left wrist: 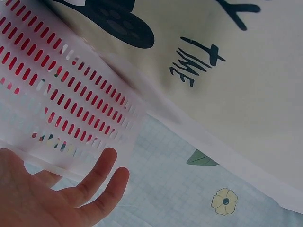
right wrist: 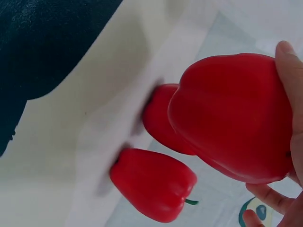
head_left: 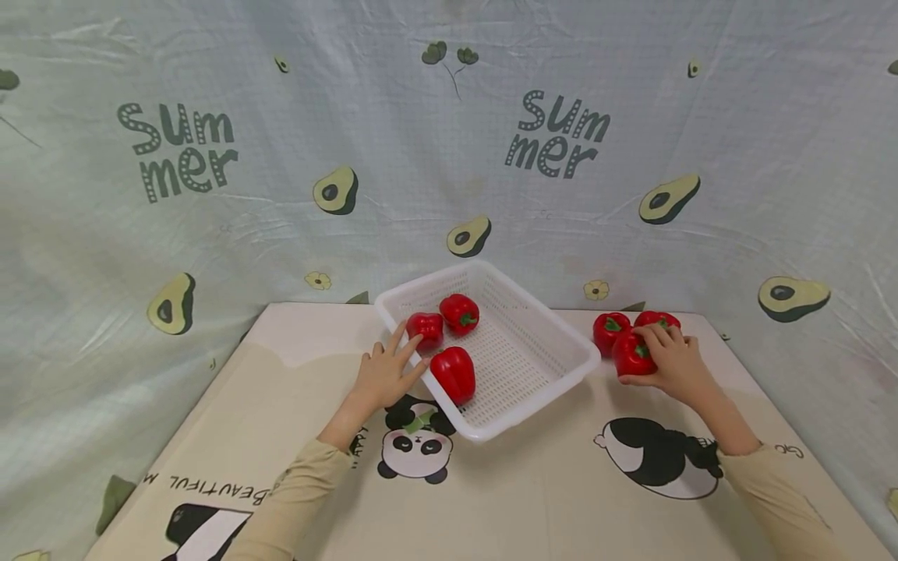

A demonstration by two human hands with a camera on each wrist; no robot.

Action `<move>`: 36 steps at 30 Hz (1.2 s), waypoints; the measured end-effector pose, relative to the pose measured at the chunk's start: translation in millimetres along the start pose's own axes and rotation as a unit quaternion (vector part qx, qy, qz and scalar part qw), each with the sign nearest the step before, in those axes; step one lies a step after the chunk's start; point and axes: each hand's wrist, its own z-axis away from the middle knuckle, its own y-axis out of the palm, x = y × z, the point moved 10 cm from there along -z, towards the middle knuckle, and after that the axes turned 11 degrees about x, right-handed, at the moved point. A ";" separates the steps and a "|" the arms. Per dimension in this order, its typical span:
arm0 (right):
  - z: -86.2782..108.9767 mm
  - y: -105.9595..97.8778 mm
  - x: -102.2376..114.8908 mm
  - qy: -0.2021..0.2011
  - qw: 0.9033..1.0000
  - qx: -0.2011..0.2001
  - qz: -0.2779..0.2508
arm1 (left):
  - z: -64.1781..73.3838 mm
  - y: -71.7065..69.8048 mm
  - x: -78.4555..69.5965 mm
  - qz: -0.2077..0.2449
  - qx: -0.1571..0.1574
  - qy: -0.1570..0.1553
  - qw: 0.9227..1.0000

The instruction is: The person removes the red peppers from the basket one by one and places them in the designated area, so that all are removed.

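While the right hand (head_left: 669,365) curls round a red bell pepper (head_left: 629,358), with two more peppers (head_left: 609,327) just behind it toward ten and one o'clock, the white basket (head_left: 515,378) lies at nine o'clock from that grip, its long axis running roughly from half past ten to half past four. The left hand (head_left: 384,375), fingers spread, is nearer, at the basket's nine o'clock rim.

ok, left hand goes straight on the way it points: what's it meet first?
Likely the left rim of the white basket; the left hand overlaps it in the head view, contact unclear. A red pepper sits just inside.
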 end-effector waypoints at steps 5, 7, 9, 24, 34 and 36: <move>-3.2 10.8 -3.6 0.001 1.000 0.007 0.008 | 0.6 -0.5 -1.4 0.000 -0.002 0.002 1.000; -4.8 15.3 -5.7 0.006 1.000 0.019 0.005 | 0.8 -1.3 -1.8 0.001 -0.002 0.003 1.000; -6.4 19.3 -7.2 0.012 0.999 0.034 0.007 | 0.7 -1.6 -1.8 0.002 -0.002 0.004 1.000; -11.0 38.3 -5.8 0.016 0.995 0.093 0.024 | 0.2 -0.2 -0.3 0.004 0.007 -0.003 1.000; -11.4 40.1 -6.1 0.016 0.996 0.083 0.030 | 0.5 0.1 0.2 0.004 0.007 -0.002 1.000; -11.2 39.0 -6.2 0.017 0.996 0.079 0.030 | 0.5 -0.4 0.4 0.004 0.005 -0.001 1.000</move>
